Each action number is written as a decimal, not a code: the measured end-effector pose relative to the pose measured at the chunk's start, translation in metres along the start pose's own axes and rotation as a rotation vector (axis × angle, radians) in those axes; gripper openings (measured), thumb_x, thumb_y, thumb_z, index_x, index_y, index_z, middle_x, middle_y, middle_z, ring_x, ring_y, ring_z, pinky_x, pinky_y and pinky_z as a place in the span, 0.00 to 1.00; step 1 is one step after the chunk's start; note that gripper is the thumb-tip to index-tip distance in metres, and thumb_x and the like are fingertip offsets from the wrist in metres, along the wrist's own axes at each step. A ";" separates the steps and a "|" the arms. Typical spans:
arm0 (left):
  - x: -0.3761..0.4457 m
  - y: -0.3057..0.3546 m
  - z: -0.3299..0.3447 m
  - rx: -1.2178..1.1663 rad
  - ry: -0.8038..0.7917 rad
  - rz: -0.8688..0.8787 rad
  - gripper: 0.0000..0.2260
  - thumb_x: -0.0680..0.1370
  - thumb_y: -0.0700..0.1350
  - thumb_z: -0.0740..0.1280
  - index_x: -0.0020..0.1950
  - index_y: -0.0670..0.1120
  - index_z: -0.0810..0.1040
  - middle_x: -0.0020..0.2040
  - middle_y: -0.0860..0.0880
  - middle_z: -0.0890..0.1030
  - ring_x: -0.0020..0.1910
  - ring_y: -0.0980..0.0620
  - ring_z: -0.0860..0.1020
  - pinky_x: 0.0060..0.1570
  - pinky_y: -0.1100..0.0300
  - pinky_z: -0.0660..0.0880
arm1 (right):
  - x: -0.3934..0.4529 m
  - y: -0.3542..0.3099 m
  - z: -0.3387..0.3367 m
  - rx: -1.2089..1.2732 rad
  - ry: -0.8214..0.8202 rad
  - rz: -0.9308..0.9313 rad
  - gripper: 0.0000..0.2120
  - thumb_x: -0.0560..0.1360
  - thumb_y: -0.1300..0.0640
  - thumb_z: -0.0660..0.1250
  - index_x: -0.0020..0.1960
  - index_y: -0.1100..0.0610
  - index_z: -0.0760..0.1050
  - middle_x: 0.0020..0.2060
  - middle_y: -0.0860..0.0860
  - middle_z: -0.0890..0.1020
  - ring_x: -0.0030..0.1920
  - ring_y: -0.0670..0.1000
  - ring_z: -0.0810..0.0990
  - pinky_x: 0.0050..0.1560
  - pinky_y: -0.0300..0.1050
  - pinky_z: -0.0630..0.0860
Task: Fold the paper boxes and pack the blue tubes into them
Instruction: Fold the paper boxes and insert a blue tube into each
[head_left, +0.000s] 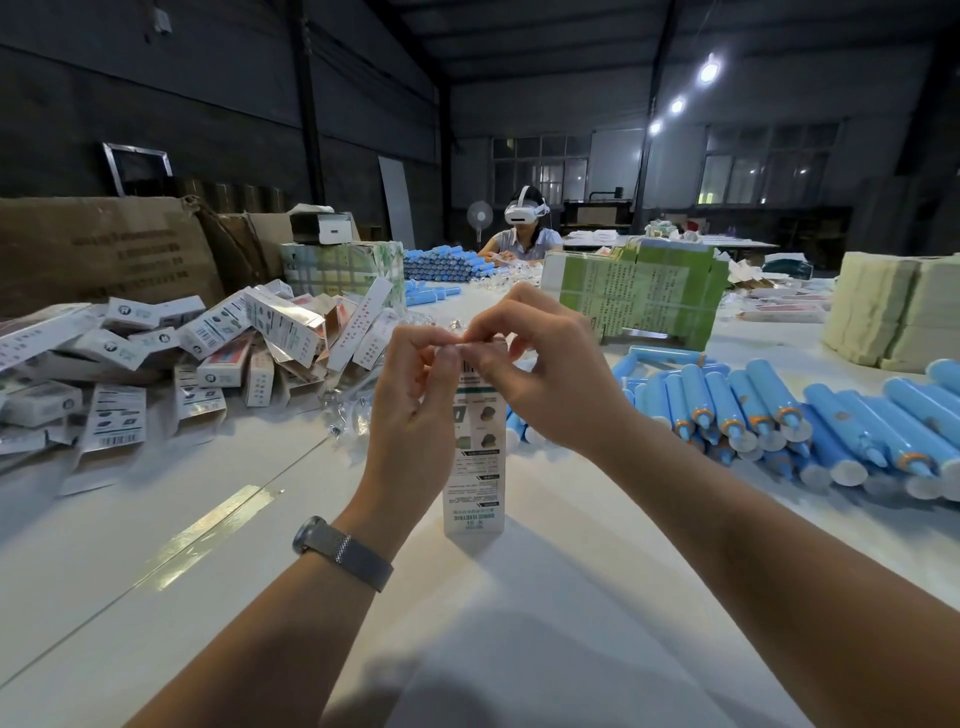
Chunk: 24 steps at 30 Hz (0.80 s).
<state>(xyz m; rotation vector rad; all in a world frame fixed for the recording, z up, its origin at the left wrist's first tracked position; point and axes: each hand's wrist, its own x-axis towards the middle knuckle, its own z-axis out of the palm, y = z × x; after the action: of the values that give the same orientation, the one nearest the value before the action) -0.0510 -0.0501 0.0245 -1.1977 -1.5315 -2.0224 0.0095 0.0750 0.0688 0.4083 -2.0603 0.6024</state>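
In the centre of the frame a tall paper box (474, 467) is standing upright on the white table (156, 571), its lower end resting on the surface. Both forearms are reaching up from the bottom edge and converging on the box's top end. The left hand (415, 384), a grey watch (340, 551) sitting on its wrist, is rising almost vertically, its fingers curled and pinching the top of the box from the left. The right hand (540, 374) is arching over from the right, wrist bent, its thumb and forefinger pinching the same top edge while the other fingers are curling loosely behind. The fingertips of the two hands are nearly touching. Blue tubes (779, 415) are lying in rows at the right of the frame, and folded boxes (208, 353) are heaping at the left.
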 end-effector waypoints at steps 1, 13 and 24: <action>-0.001 -0.001 0.000 -0.007 -0.019 0.003 0.03 0.83 0.46 0.59 0.52 0.51 0.72 0.43 0.51 0.78 0.41 0.53 0.79 0.39 0.60 0.77 | 0.000 0.000 0.000 -0.008 0.001 -0.001 0.03 0.74 0.60 0.73 0.47 0.59 0.82 0.41 0.51 0.77 0.41 0.50 0.77 0.40 0.50 0.76; -0.005 -0.003 0.001 0.077 -0.061 0.053 0.08 0.83 0.48 0.55 0.62 0.51 0.65 0.46 0.41 0.80 0.39 0.47 0.82 0.35 0.54 0.80 | 0.003 -0.008 -0.001 -0.138 0.038 -0.038 0.06 0.76 0.58 0.68 0.48 0.57 0.84 0.42 0.49 0.79 0.41 0.50 0.77 0.39 0.55 0.76; -0.005 -0.005 0.001 -0.003 -0.109 -0.002 0.08 0.83 0.49 0.57 0.60 0.53 0.61 0.51 0.36 0.77 0.43 0.42 0.82 0.39 0.51 0.81 | 0.006 -0.019 -0.003 -0.237 0.045 0.010 0.06 0.77 0.54 0.68 0.51 0.53 0.83 0.43 0.49 0.78 0.40 0.52 0.78 0.39 0.53 0.77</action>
<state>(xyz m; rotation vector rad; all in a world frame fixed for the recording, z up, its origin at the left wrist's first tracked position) -0.0507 -0.0484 0.0180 -1.3274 -1.5804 -1.9912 0.0176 0.0609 0.0801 0.2433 -2.0618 0.3638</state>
